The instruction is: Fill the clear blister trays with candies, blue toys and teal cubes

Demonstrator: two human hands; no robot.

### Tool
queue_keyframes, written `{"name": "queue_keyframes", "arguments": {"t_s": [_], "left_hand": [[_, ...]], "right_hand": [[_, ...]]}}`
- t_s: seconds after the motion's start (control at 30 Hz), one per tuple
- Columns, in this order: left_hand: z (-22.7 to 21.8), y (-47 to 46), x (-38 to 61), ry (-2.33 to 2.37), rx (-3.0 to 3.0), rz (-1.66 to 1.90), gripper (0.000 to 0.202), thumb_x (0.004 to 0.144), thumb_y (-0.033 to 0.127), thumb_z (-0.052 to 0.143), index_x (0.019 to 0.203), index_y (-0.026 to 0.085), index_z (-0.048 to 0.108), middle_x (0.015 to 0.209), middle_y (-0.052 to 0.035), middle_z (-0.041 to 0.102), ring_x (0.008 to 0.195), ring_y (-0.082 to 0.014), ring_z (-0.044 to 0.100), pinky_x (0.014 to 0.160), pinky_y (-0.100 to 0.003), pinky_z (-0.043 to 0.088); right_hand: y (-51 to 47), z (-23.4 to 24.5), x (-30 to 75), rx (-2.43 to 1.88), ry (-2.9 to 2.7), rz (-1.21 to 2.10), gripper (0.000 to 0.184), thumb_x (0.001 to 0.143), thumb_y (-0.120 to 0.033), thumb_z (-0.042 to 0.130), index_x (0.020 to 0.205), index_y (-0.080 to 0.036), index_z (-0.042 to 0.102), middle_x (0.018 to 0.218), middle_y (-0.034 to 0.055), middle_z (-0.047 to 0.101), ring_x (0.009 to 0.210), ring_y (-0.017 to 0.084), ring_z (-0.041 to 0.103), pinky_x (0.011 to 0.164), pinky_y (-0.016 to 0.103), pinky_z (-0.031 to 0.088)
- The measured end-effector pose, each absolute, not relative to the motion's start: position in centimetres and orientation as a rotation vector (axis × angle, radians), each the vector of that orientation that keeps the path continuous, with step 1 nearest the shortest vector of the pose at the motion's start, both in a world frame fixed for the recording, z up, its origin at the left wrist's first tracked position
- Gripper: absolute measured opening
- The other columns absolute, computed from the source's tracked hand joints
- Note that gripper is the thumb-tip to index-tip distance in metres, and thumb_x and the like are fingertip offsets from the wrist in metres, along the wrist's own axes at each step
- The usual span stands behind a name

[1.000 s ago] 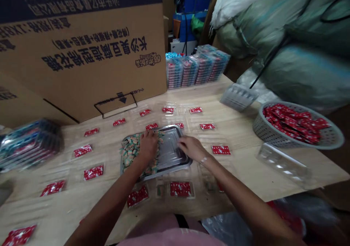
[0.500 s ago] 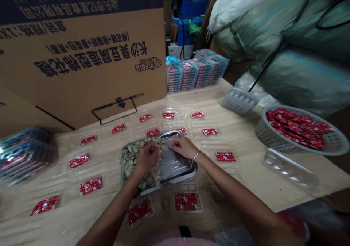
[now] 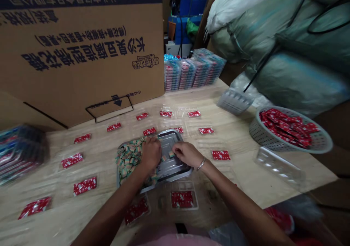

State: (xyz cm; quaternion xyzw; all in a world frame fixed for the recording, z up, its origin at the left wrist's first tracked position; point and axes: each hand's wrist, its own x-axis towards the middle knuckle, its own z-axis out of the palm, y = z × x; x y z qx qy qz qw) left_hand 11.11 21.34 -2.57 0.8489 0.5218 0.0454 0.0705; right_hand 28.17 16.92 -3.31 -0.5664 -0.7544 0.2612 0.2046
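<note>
A metal tray stands on the table, its left part heaped with small green-and-tan wrapped pieces. My left hand is over the right edge of the heap, fingers curled down; what they hold is hidden. Above the tray's barer right part, my right hand, with a bracelet at the wrist, pinches at a small wrapped piece. A few loose pieces lie between the two hands. Around the tray are clear plastic trays with red sachets, such as a red sachet close in front.
A large cardboard box rises at the back left. Stacked filled packs stand behind, and more packs at left. On the right are a basket of red sachets, an empty clear tray and large sacks.
My left hand has shifted slightly right and turned palm-down over the heap. My right hand is a little lower, a wrapped piece now showing at its fingertips. The whole view has shifted slightly.
</note>
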Motion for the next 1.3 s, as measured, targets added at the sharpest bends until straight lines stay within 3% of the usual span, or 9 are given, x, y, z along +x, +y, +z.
{"name": "queue_keyframes", "arguments": {"t_s": [0.17,0.27,0.4,0.53,0.7,0.8,0.97,1.2,1.3], "left_hand": [[-2.3,20.4,10.5,1.451,2.526,0.246,0.018,0.082,0.016,0.049,0.078,0.015,0.067,0.089,-0.0114,0.064,0.094,-0.0253,0.054,0.084,-0.038,0.040],[-3.1,19.5,10.9,1.303,2.103,0.551,0.012,0.077,0.019,0.055,0.080,0.016,0.066,0.077,-0.0061,0.065,0.076,-0.0198,0.057,0.072,-0.032,0.044],[-4.1,18.6,11.5,1.155,1.465,0.834,0.007,0.063,0.018,0.064,0.070,0.016,0.065,0.060,0.0015,0.062,0.056,-0.0126,0.054,0.056,-0.023,0.041],[-3.6,17.7,10.9,1.117,1.116,0.877,0.019,0.054,0.026,0.075,0.066,0.015,0.066,0.057,0.0015,0.063,0.051,-0.0105,0.054,0.053,-0.022,0.043],[-1.6,16.5,9.4,1.032,0.609,0.877,0.031,0.042,0.024,0.085,0.066,0.015,0.067,0.059,0.0013,0.066,0.049,-0.0079,0.057,0.049,-0.017,0.043],[-0.6,15.8,9.1,1.032,0.524,0.841,0.034,0.040,0.024,0.086,0.066,0.015,0.067,0.061,0.0006,0.066,0.049,-0.0091,0.059,0.049,-0.018,0.045],[-0.6,14.1,10.3,1.078,0.628,0.981,0.030,0.048,0.031,0.083,0.068,0.016,0.067,0.060,0.0021,0.066,0.053,-0.0092,0.060,0.054,-0.020,0.048],[-1.4,12.4,11.1,1.051,0.674,1.114,0.025,0.053,0.033,0.080,0.071,0.018,0.070,0.072,0.0007,0.070,0.067,-0.0115,0.062,0.066,-0.023,0.051],[-1.4,12.4,10.9,1.016,0.683,1.112,0.025,0.054,0.030,0.081,0.072,0.018,0.070,0.071,0.0008,0.071,0.065,-0.0102,0.062,0.065,-0.021,0.050]], "right_hand": [[16.7,-3.9,28.1,-1.492,-1.844,0.907,0.013,0.077,-0.008,0.052,0.081,-0.015,0.063,0.075,0.0011,0.064,0.069,0.013,0.057,0.065,0.022,0.041],[16.7,-4.2,27.6,-1.398,-1.705,0.986,0.013,0.077,-0.013,0.052,0.085,-0.014,0.062,0.078,0.0022,0.065,0.072,0.013,0.058,0.066,0.024,0.043],[16.4,-4.4,26.7,-1.271,-1.435,1.169,0.013,0.074,-0.022,0.056,0.084,-0.015,0.062,0.074,-0.0004,0.064,0.068,0.012,0.057,0.064,0.024,0.045],[15.5,-4.1,26.1,-1.249,-1.129,1.331,0.014,0.066,-0.027,0.065,0.076,-0.016,0.063,0.065,-0.0031,0.060,0.058,0.009,0.052,0.056,0.021,0.043],[14.4,-2.8,26.4,-0.974,-0.556,1.512,0.020,0.056,-0.027,0.074,0.070,-0.019,0.061,0.062,-0.0051,0.057,0.052,0.007,0.049,0.052,0.019,0.044],[13.6,-1.8,26.2,-0.955,-0.540,1.505,0.025,0.057,-0.027,0.077,0.076,-0.020,0.064,0.066,-0.0041,0.059,0.056,0.007,0.053,0.056,0.020,0.047],[11.7,-1.4,24.0,-1.081,-0.850,1.414,0.021,0.068,-0.035,0.071,0.080,-0.019,0.063,0.073,-0.0001,0.065,0.065,0.012,0.061,0.063,0.026,0.052],[10.6,-1.1,23.0,-1.335,-1.262,0.876,0.009,0.077,-0.019,0.055,0.083,-0.019,0.061,0.077,0.0011,0.061,0.069,0.012,0.057,0.061,0.023,0.047],[10.8,-0.6,23.4,-1.337,-1.377,0.848,0.012,0.077,-0.018,0.054,0.086,-0.019,0.061,0.078,0.0010,0.058,0.070,0.012,0.056,0.062,0.023,0.046]]}}
